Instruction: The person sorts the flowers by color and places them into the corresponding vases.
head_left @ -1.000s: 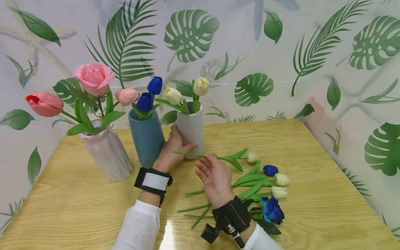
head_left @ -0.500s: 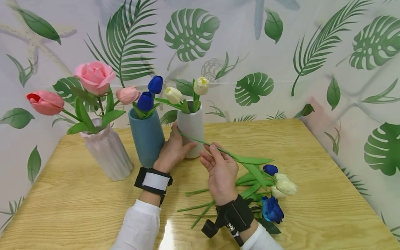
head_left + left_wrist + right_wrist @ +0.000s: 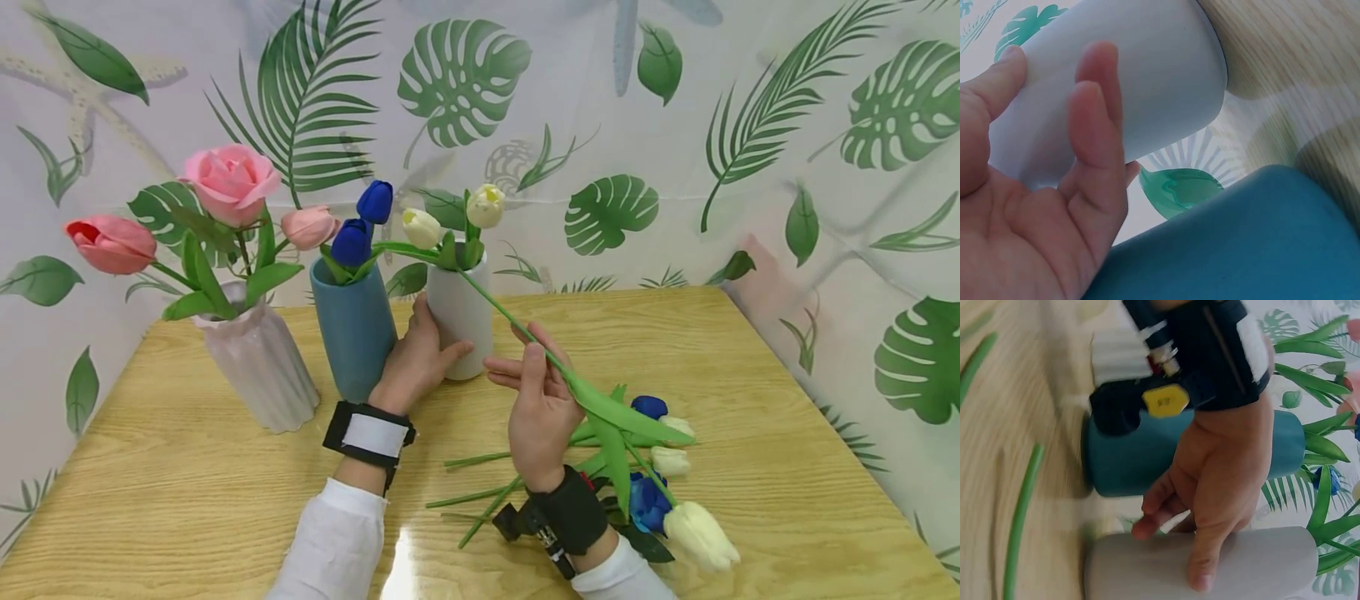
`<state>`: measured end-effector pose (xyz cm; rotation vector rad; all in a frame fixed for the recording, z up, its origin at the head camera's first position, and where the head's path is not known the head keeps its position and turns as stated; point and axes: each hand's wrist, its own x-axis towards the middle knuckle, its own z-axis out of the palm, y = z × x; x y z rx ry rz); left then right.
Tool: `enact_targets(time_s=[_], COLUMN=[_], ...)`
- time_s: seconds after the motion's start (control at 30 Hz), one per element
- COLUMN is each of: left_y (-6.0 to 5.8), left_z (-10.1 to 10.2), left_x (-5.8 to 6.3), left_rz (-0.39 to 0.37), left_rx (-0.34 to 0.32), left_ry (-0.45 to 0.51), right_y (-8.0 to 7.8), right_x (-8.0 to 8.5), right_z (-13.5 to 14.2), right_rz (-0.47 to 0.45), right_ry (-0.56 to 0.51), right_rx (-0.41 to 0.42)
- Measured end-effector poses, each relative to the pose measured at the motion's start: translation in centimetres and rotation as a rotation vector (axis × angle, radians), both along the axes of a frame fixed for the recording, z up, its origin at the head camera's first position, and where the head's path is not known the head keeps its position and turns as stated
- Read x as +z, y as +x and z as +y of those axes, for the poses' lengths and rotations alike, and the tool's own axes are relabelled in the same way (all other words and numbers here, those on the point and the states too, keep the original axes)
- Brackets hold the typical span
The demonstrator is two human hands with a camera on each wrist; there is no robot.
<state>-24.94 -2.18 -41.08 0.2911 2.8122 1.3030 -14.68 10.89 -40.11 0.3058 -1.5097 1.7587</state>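
My left hand (image 3: 416, 362) grips the lower side of a white vase (image 3: 461, 321) that holds two white tulips. The left wrist view shows its fingers (image 3: 1094, 125) curled against the white vase (image 3: 1129, 81). My right hand (image 3: 536, 396) pinches the green stem of a white tulip (image 3: 697, 535). The stem slants up so that its cut end is at the vase's mouth, and the bloom hangs low at the near right. In the right wrist view the left hand (image 3: 1216, 481) wraps the white vase (image 3: 1210, 569).
A blue vase (image 3: 352, 329) with blue tulips stands just left of the white one. A ribbed pale vase (image 3: 258, 367) with pink flowers stands further left. Several loose blue and white tulips (image 3: 652, 433) lie on the wooden table (image 3: 787, 467) by my right hand.
My right hand lifted and turned the white tulip: its stem end swung up to the vase mouth and its bloom dropped toward the near right. The left hand stayed on the vase.
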Motion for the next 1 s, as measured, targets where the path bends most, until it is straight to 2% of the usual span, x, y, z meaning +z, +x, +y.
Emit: enact_targets(time_s=[0.1, 0.27, 0.4, 0.53, 0.6, 0.7, 0.83, 1.0], left_y=[0.0, -0.1, -0.2, -0.3, -0.3, -0.3, -0.2, 0.0], left_z=[0.0, 0.1, 0.1, -0.2, -0.3, -0.3, -0.3, -0.2], left_x=[0.0, 0.1, 0.2, 0.3, 0.2, 0.2, 0.1, 0.0], left_rz=[-0.004, -0.003, -0.001, -0.002, -0.004, -0.009, 0.012, 0.036], left_rx=[0.004, 0.008, 0.005, 0.007, 0.007, -0.004, -0.038, -0.052], left_ry=[-0.010, -0.023, -0.021, -0.022, -0.020, -0.007, 0.008, 0.008], right_y=[0.1, -0.5, -1.6, -3.0, -3.9, -5.2, -6.6, -7.8], right_x=[-0.1, 0.5, 1.2, 2.4, 3.1, 4.2, 5.8, 7.9], right_z=[-0.1, 0.2, 0.4, 0.4, 0.5, 0.7, 0.9, 0.5], right_rz=[0.016, -0.027, -0.090, -0.194, -0.242, -0.219, -0.117, -0.093], right_ry=[0.039, 0.143, 0.228, 0.287, 0.351, 0.477, 0.653, 0.831], right_rx=[-0.002, -0.016, -0.006, 0.039, 0.043, -0.049, -0.267, -0.404])
